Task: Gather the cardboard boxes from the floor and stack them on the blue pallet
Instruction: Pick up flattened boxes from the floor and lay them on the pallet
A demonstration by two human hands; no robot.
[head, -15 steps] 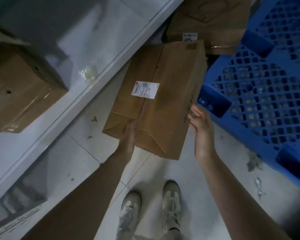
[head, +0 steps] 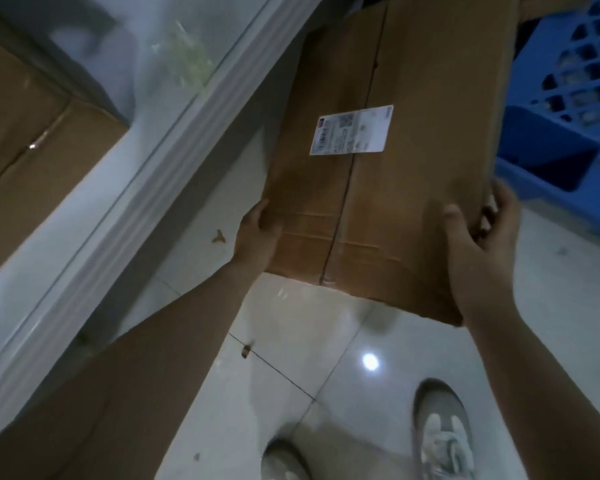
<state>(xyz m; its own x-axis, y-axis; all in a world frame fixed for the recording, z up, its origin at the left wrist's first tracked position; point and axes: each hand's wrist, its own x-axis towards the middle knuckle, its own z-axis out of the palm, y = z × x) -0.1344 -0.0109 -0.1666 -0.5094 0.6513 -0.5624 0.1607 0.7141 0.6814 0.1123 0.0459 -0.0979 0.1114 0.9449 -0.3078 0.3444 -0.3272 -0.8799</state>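
A long brown cardboard box (head: pixel 409 188) with a white shipping label on top is held off the white tiled floor, its near end toward me. My left hand (head: pixel 257 237) grips the box's near left edge. On the near right corner my right hand (head: pixel 478 244) clamps down, thumb on top and fingers down the side. The blue pallet (head: pixel 561 133) with its grid top lies on the floor at the right, beside the box. Another cardboard box (head: pixel 555 5) shows only as a brown strip at the top right, behind the held one.
A white shelf edge (head: pixel 146 188) runs diagonally on the left, close to the box's left side. On that shelf sits a taped cardboard box (head: pixel 32 161). Small scraps of cardboard lie on the tiles. My two shoes (head: pixel 440 438) stand below on the tiled floor.
My right hand, open beside the box before, now grips its near right corner. The box has come up off the floor and closer to me, filling more of the view.
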